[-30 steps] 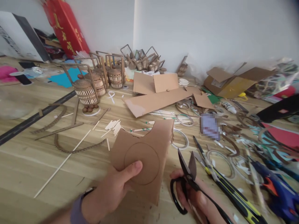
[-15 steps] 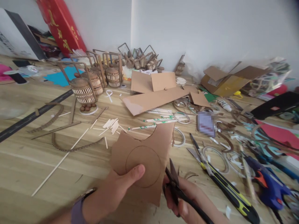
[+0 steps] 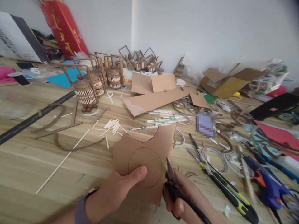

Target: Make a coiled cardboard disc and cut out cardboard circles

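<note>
My left hand point(image 3: 119, 189) grips a brown cardboard piece point(image 3: 144, 155) with a circle drawn on it, thumb pressed on the circle's lower left. My right hand point(image 3: 187, 199) is closed round the handles of black scissors point(image 3: 171, 183), whose blades meet the cardboard's right edge next to the drawn circle. The cardboard is held just above the wooden floor point(image 3: 35, 168).
A yellow-black utility knife point(image 3: 224, 186) and a blue glue gun point(image 3: 266, 183) lie to the right among paper rings and scraps. Larger cardboard sheets point(image 3: 151, 99), small woven baskets point(image 3: 86, 90), sticks point(image 3: 112, 126) and an open carton point(image 3: 224, 82) lie further back.
My right hand brought the scissors left from beside the cardboard to its right edge. The blades now sit at the drawn circle. My left hand kept its hold.
</note>
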A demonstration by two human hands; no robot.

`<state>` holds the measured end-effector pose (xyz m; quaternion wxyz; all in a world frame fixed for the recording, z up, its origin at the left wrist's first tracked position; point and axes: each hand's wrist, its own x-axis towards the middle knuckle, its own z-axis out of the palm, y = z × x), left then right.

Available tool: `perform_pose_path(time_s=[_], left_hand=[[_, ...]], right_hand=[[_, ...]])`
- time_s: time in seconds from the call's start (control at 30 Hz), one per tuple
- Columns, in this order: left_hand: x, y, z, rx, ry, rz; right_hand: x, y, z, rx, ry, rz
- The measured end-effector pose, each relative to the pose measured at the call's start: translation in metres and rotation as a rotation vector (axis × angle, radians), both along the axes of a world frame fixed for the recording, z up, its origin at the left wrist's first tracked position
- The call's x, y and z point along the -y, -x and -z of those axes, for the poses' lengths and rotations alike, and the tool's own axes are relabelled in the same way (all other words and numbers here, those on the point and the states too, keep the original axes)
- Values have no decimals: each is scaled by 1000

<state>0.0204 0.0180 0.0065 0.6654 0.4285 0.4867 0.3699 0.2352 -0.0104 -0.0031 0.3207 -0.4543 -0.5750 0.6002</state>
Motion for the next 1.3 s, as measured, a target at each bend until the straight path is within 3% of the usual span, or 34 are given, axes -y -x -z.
perform_pose_path(time_s=[0.2, 0.43, 0.7, 1.03, 1.3], left_hand=[[1, -1, -3, 31, -30, 38], [1, -1, -1, 39, -27, 17], [0, -2, 0, 76, -15, 26], [3, -1, 5, 105, 44, 17], [0, -3, -2, 109, 13, 27]], right_hand=[[3, 2, -9, -52, 32, 16], [5, 3, -28, 28, 20, 9], [5, 3, -18, 39, 29, -29], [4, 6, -31, 69, 24, -68], [5, 7, -30, 97, 62, -46]])
